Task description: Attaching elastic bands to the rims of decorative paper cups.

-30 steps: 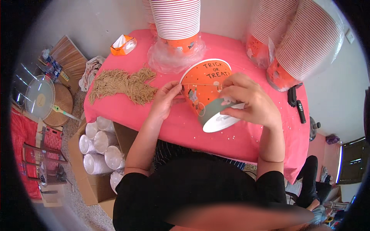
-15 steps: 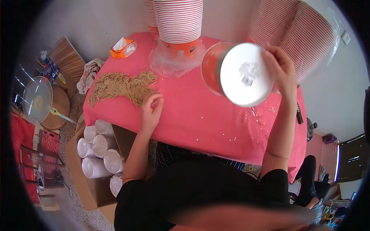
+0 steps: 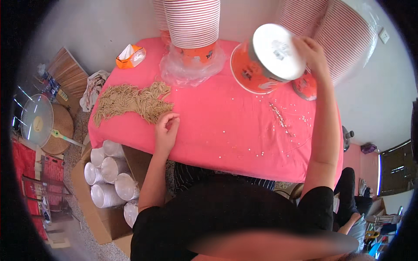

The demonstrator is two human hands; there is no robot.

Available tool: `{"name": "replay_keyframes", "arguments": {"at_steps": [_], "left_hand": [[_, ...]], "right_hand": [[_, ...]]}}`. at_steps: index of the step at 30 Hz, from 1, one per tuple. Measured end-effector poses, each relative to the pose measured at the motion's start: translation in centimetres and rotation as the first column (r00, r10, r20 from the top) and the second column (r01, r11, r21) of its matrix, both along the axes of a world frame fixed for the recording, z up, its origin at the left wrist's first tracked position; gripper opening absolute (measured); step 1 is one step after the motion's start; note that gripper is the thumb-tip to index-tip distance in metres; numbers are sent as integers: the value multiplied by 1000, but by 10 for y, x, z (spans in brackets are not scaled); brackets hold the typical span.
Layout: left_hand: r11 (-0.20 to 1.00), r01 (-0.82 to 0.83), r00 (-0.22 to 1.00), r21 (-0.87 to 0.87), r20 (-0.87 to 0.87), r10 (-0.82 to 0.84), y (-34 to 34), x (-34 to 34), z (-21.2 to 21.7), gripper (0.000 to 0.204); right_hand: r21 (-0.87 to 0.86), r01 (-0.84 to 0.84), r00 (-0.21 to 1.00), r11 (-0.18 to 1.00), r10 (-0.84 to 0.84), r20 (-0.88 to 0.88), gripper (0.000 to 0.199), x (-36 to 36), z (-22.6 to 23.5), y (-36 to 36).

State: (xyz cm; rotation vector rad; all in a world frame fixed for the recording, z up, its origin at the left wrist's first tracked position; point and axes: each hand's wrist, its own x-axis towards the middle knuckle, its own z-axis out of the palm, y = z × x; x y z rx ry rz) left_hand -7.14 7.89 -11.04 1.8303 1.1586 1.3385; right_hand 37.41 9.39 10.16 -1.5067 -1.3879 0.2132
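The right hand [image 3: 314, 54] has lifted the orange paper tub [image 3: 266, 58], gripped at its white base, off the pink worktop [image 3: 226, 126]; the left hand [image 3: 166, 126], loosely curled and empty, now rests beside the straw-like filler [image 3: 130, 102].

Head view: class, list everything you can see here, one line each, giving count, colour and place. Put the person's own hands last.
Table: one, pink cloth, centre.
Raised tub: one, orange with white base, held up above the table's far right.
Tub stacks: several, white-and-red ribbed rims over orange, along the table's far edge.
Plastic wrap: one, clear, round the foot of the middle stack.
Fibre pile: one, tan, table's left.
Small carton: one, orange, far left corner.
Scattered bits: many, pale, table's right half.
White cups: several, lying in a brown cardboard box, floor left.
Fan: one, pale, floor far left.
Left hand: at the fibre pile's edge.
Right hand: holding the raised tub.
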Motion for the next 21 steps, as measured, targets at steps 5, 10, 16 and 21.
{"name": "replay_keyframes", "arguments": {"at_steps": [5, 10, 16, 21], "left_hand": [[1000, -18, 1000, -14, -3, 18, -4, 3, 5, 12], [1000, -26, 999, 6, -35, 26, -4, 2, 2, 12], [1000, -29, 999, -12, -42, 28, 0, 0, -2, 12], [1000, -21, 999, -3, -32, 20, 1, 4, 0, 11]], "right_hand": [[-173, -2, 996, 985, -14, -91, 38, 12, -52, 47], [-275, 104, 995, 956, -103, 20, 49, 40, -102, 93], [-246, 163, 984, 955, -177, -34, 54, 38, -132, 120], [-276, 118, 991, 954, -129, -24, 54, 41, -122, 119]]}}
